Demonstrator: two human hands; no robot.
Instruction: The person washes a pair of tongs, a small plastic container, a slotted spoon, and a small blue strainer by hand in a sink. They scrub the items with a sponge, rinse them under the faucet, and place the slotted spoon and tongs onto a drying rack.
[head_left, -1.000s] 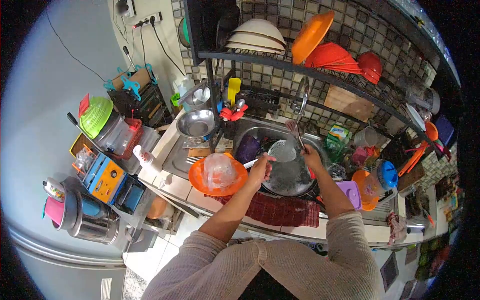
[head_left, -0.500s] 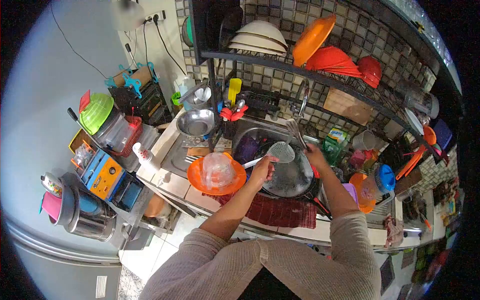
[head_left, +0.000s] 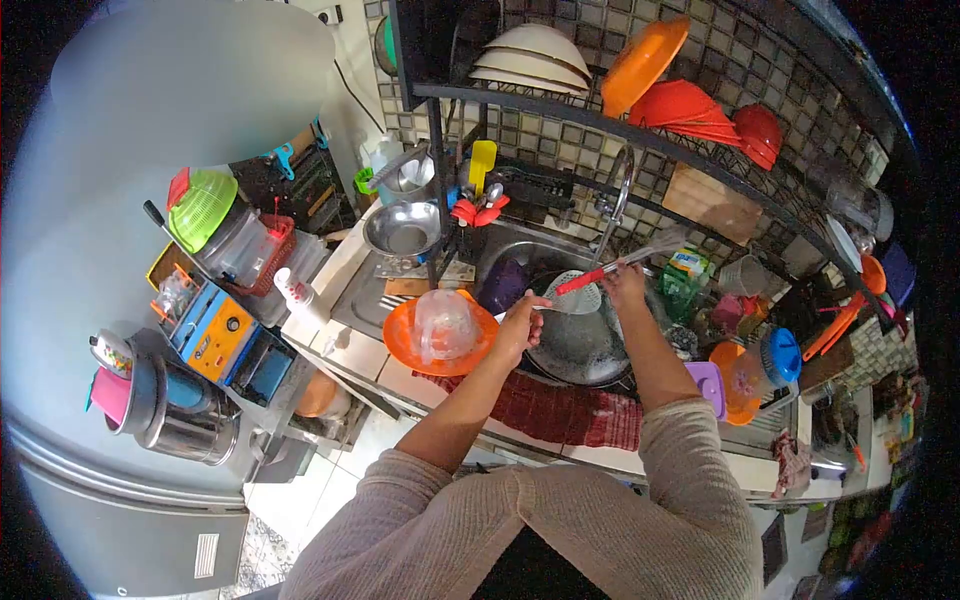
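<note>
My left hand (head_left: 519, 328) is closed around the pale handle of a skimmer (head_left: 578, 296), whose perforated white head lies over the sink. In my right hand (head_left: 627, 286) is a red-handled whisk (head_left: 585, 281). Its handle points left across the skimmer head, and its wire end is blurred at the upper right. Below both hands a large dark pan (head_left: 585, 352) with soapy water sits in the sink (head_left: 497, 250). A purple item (head_left: 503, 287) lies in the sink, left of the pan.
An orange plate (head_left: 398, 345) with a clear plastic bowl (head_left: 446, 327) stands left of the sink. A dark red cloth (head_left: 560, 410) lies along the front edge. The faucet (head_left: 622, 190) rises behind, under a dish rack (head_left: 560, 105). A green bottle (head_left: 683, 283) and a blue-lidded jug (head_left: 778, 358) stand at right.
The whisk has swung round in my right hand: its red handle, low at the right before, now points left over the skimmer. The view has shifted slightly. A blurred shape now covers the upper left.
</note>
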